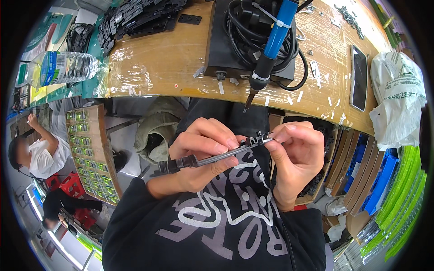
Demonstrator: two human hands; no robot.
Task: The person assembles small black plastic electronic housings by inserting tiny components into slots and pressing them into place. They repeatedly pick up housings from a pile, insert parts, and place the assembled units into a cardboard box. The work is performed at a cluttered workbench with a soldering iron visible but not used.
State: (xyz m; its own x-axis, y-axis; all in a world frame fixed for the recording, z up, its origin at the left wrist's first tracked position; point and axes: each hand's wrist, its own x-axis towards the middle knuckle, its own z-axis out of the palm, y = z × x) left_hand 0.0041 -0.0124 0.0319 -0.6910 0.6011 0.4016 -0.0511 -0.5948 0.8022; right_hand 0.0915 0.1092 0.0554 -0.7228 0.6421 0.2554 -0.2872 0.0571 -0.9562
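Note:
I hold a long, narrow black plastic part (pixel 177 163) in front of my chest, slightly tilted with its right end higher. A grey metal-looking strip runs along its middle. My left hand (pixel 199 142) grips it from above and below with fingers and thumb. At the right end, which has small black blocks and a peg, the thumb and index finger of my right hand (pixel 298 153) are pinched together. Any small piece between those fingertips is too small to make out. Just beyond my hands, the tip of a blue-handled soldering iron (pixel 276 34) points down past the table edge.
The soldering iron lies across a black box (pixel 217 58) with coiled black cable. Black plastic parts (pixel 135 20) are piled at the far left, near a water bottle (pixel 61 68). A phone (pixel 359 79) and a white plastic bag (pixel 398 97) are at right. Two people work at left.

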